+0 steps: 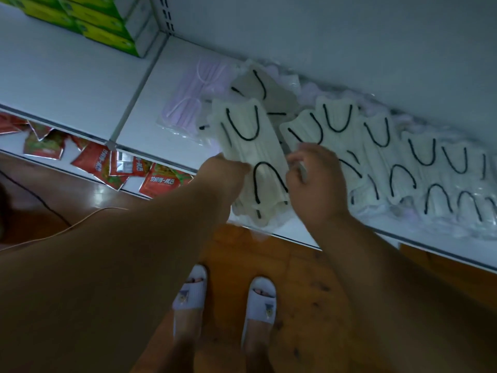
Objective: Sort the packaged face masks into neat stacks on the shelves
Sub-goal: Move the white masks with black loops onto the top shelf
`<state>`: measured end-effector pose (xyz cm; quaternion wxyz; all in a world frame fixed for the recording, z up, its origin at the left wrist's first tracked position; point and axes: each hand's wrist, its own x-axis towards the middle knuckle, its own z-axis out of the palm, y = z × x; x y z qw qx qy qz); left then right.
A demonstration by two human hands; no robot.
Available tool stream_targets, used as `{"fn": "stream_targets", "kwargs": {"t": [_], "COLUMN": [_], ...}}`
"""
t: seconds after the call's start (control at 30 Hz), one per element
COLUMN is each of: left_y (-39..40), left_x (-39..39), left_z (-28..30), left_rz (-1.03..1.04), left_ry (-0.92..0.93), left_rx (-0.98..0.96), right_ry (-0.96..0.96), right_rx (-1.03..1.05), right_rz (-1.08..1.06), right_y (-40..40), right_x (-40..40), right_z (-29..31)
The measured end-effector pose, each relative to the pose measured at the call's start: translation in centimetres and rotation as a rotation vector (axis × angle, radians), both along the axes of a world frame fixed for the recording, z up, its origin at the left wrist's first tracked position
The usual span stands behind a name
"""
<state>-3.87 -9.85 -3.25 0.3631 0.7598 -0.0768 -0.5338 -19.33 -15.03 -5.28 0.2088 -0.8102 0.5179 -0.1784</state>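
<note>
Cream-white packaged face masks with black ear loops lie across the white shelf. The left hand curls its grip on the left edge of the nearest pack, while the right hand has bent fingers at that pack's right edge; whether they pinch it, I cannot tell. One lilac mask pack lies just beside, to the left. About six cream packs overlap in a row rightward. Red sachets below bear writing too blurred to read. Green boxes stand stacked at upper left.
</note>
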Motion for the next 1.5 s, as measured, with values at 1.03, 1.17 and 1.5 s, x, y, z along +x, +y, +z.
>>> {"fn": "stream_targets", "kwargs": {"t": [1.03, 1.17, 1.5], "left_y": [-1.1, -1.1, -1.6], "left_x": [-3.7, -4.2, -5.9], "left_z": [-1.2, -1.0, 0.6], "left_rz": [0.05, 0.025, -0.164], "left_ry": [0.037, 0.046, 0.035], "left_rx": [-0.027, -0.027, -0.107], "right_ry": [0.475, 0.35, -0.24], "right_rx": [0.152, 0.068, 0.262], "right_rz": [-0.182, -0.219, 0.106], "right_y": [-4.9, -5.5, 2.1], "right_x": [-5.4, -6.4, -4.9], "right_z": [-0.5, -0.6, 1.2]}}
